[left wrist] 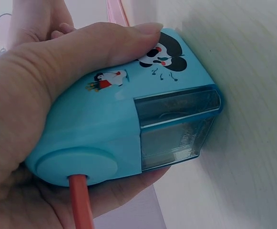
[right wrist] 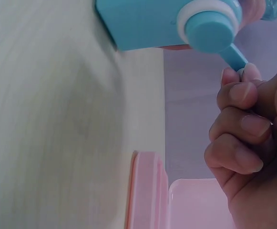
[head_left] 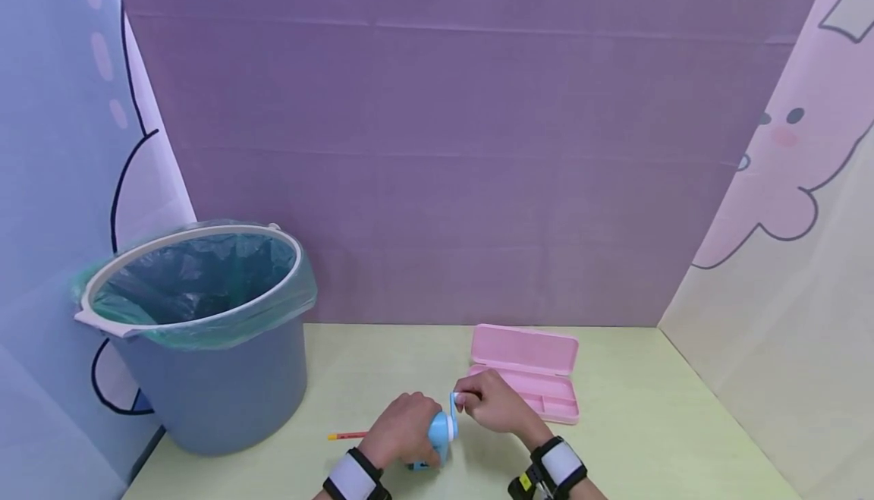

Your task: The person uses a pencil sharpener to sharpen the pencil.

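Fingers of your left hand (head_left: pixel 406 428) gripped the blue sharpener (left wrist: pixel 95 117), a red pencil (left wrist: pixel 81 202) jutting out to their left. Your right hand (head_left: pixel 500 407) pinched the crank (right wrist: pixel 233 56); the pink case (head_left: pixel 524 348) lay just beyond its fingers.

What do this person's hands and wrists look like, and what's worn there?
The left hand and right hand are ungloved, their visible fingers bare. The left wristband and right wristband are black with a broad white panel. A small black device with a yellow mark sits by the right one. No sleeve shows.
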`<state>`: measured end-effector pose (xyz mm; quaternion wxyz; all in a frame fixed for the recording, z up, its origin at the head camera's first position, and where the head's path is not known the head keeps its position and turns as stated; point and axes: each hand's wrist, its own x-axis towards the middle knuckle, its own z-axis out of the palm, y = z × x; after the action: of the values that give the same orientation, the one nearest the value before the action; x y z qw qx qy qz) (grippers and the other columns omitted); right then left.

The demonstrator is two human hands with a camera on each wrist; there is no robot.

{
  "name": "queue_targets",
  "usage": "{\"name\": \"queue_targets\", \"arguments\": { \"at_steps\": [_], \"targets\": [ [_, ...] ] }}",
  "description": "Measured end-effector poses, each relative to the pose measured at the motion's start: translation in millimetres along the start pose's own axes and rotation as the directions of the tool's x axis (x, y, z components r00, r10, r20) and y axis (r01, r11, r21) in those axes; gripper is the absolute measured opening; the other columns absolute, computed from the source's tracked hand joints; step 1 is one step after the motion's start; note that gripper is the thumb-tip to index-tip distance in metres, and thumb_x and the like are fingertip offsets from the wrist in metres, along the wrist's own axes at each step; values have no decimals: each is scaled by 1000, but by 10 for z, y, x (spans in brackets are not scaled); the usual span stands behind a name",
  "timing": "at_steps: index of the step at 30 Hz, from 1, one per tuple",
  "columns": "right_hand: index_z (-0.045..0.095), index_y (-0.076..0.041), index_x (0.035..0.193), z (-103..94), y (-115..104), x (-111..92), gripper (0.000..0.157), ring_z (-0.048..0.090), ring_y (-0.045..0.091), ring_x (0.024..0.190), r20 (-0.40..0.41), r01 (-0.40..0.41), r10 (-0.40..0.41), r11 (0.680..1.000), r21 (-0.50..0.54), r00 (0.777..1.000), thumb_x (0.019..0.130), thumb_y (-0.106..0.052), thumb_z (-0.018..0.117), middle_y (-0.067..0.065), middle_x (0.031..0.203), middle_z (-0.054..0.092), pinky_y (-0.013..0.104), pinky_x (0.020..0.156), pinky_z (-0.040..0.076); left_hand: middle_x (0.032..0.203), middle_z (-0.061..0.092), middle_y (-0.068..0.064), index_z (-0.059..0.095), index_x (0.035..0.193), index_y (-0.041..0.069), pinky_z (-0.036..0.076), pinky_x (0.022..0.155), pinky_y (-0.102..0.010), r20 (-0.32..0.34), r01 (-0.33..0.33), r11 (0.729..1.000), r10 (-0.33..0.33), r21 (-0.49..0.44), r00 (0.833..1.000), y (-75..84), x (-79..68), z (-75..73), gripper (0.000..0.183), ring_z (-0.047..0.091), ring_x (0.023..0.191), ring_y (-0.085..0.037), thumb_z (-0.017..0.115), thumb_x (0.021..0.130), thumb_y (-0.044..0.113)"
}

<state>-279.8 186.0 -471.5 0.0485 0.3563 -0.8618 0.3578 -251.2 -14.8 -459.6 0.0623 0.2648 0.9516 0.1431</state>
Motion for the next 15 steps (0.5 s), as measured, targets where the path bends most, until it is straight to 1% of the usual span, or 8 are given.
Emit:
{"name": "queue_targets", "arguments": {
  "at_steps": [4, 8, 12, 15],
  "targets": [
    [66, -9, 72, 38, 34, 4, 22, 39, -1, 53, 1, -9, 9, 1000, -21, 1000, 90, 1, 58, -13, 62, 54, 16, 51, 34, 79, 54, 7, 68, 95, 17, 44, 69, -31, 8, 5, 1000, -5, 6, 1000, -4, 5, 3, 48, 47, 75, -13, 91, 59, 40],
    [65, -12, 72, 85, 68, 4, 23, 38, -1, 54, 5, -30, 30, 998, -59, 1000, 87, 3, 58, -14, 62, 51, 17, 51, 33, 79, 54, 7, 68, 93, 17, 44, 69, -31, 10, 3, 1000, -3, 6, 1000, -11, 8, 10, 47, 47, 74, -13, 91, 59, 41],
    [64, -16, 72, 146, 115, -1, 23, 38, -2, 54, 22, -45, 48, 993, -110, 999, 83, 3, 57, -16, 62, 47, 16, 50, 31, 75, 53, 8, 66, 88, 18, 43, 65, -29, -14, -18, 1000, 18, 16, 1000, -18, 0, 18, 44, 47, 71, -12, 91, 58, 40],
    [64, -18, 72, 194, 151, -12, 22, 37, -3, 54, 35, -40, 46, 988, -152, 998, 83, 1, 59, -17, 62, 46, 16, 50, 30, 74, 52, 9, 65, 85, 19, 42, 64, -28, -24, -28, 999, 29, 20, 999, -23, -6, 22, 43, 46, 70, -11, 91, 58, 39]
  ]
}}
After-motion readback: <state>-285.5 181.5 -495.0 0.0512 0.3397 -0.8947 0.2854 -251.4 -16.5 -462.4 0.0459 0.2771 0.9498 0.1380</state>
